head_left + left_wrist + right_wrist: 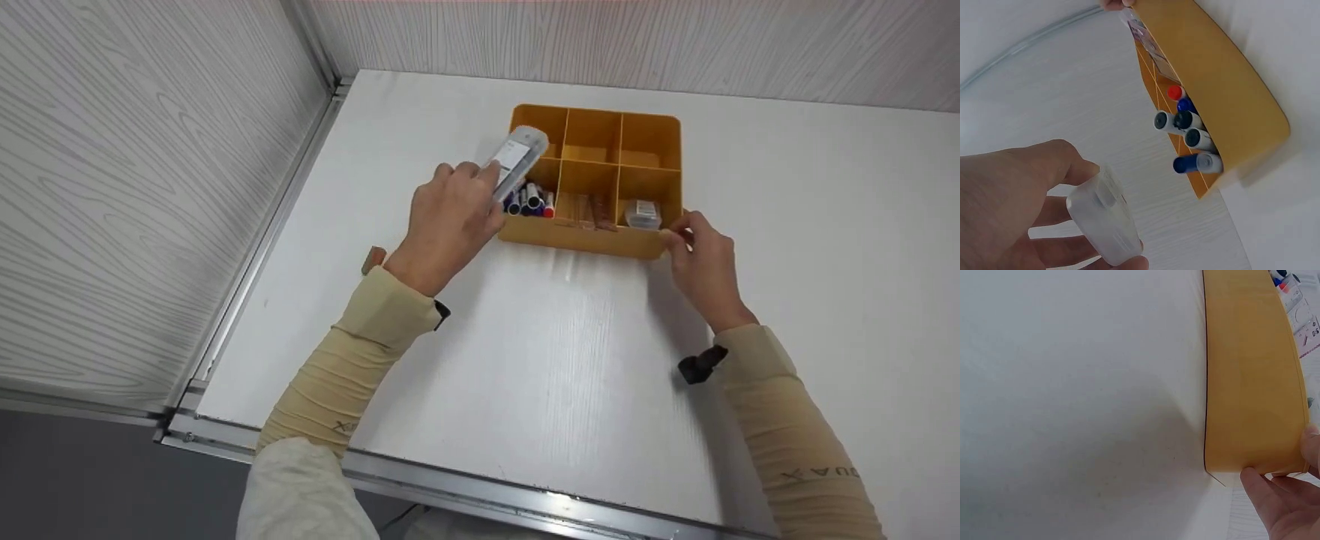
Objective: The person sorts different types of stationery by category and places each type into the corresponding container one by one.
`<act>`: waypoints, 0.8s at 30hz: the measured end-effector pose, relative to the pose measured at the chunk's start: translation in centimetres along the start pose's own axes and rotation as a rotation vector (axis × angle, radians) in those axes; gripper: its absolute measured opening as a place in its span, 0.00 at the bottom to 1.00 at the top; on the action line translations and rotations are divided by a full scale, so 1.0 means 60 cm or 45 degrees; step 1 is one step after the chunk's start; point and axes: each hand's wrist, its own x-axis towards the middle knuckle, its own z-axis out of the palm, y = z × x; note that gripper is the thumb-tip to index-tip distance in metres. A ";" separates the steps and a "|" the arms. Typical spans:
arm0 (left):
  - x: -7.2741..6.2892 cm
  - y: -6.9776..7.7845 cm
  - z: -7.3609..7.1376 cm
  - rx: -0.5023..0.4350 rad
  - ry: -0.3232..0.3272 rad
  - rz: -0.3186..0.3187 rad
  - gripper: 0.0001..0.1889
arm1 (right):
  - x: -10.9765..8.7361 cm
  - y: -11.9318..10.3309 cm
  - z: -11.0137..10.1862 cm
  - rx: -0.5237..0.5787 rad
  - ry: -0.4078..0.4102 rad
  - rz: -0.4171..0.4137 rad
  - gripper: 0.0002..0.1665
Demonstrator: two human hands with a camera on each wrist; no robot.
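Observation:
My left hand [450, 217] holds a clear plastic case [517, 157] with a white label, raised over the left side of a yellow-orange divided organizer [585, 240]. In the left wrist view, thumb and fingers wrap around that case [1107, 225]. My right hand [705, 262] pinches the organizer's front right corner; the right wrist view shows the thumb at the rim and fingers against the side wall [1252, 382]. Several capped markers [531, 199] stand in the front left compartment. Clear rulers [592, 212] lean in the front middle one, and a small clear box [643, 214] sits front right.
The organizer stands toward the back of a white table [555, 360]. A wood-grain panel [150, 150] bounds the left side, another [637, 45] the back. A metal rail [480, 484] runs along the table's near edge.

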 end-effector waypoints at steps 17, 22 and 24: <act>0.079 0.146 0.018 -0.002 -0.349 0.236 0.22 | -0.004 0.007 -0.002 0.025 0.072 -0.094 0.14; 0.104 0.183 0.036 -0.020 -0.478 0.213 0.19 | -0.004 0.005 -0.004 0.022 0.044 -0.043 0.15; 0.111 0.195 0.042 -0.010 -0.509 0.207 0.19 | -0.005 0.004 -0.005 0.017 0.039 -0.039 0.15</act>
